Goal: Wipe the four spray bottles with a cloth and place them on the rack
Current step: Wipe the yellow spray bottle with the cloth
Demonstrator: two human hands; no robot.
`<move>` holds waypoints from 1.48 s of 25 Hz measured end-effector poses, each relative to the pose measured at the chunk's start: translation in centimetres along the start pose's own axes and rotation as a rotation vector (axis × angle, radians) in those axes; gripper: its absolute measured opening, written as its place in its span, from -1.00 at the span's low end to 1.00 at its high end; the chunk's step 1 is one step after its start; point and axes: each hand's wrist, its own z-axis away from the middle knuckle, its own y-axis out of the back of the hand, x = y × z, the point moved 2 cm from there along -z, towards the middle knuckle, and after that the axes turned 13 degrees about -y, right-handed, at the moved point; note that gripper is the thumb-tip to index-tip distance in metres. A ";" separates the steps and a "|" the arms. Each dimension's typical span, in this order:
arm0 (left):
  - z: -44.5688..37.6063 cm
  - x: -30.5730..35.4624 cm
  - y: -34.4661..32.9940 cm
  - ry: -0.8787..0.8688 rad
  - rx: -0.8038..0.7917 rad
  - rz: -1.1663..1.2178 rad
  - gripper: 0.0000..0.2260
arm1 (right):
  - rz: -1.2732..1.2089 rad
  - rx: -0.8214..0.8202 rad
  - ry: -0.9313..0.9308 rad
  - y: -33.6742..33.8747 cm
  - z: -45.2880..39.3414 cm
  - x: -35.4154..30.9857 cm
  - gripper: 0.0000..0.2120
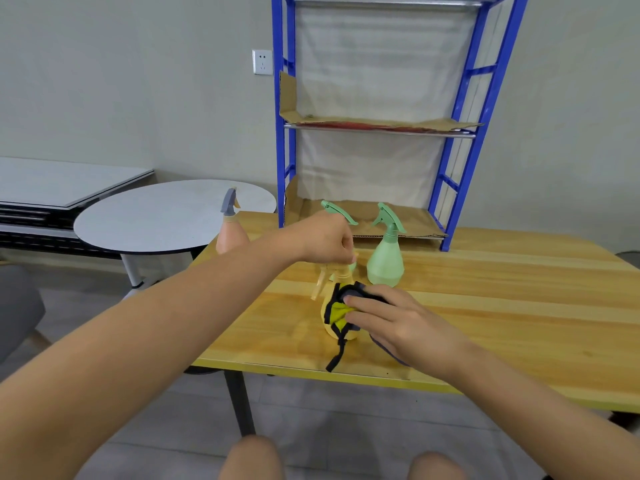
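Note:
A yellow spray bottle [329,318] stands on the wooden table [485,313]. My left hand [325,240] grips its spray head from above. My right hand [401,323] presses a yellow cloth with black edging [337,311] against the bottle's right side. A green spray bottle [385,258] stands just behind, and a second green one [337,213] is mostly hidden behind my left hand. A pink bottle with a grey spray head [229,230] stands at the table's far left edge. The blue rack [460,109] rises at the back of the table.
Cardboard sheets [381,123] line the rack's shelves. A round white table [166,216] stands to the left of the wooden one, with a low white bench [52,181] beyond it. My knees show below the table's front edge.

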 end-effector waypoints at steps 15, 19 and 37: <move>0.0 -0.4 -0.3 -0.094 -0.018 0.111 -0.87 | 0.146 -0.086 0.060 -4.4 -2.1 -5.0 -0.68; -0.4 -0.3 -0.4 -0.121 -0.014 0.066 -0.88 | 0.215 -0.011 -0.109 -3.3 -5.3 -4.7 -0.66; 0.2 -1.1 -0.2 -0.154 -0.027 0.131 -0.84 | 0.041 -0.061 0.239 -4.0 0.1 -0.2 -0.70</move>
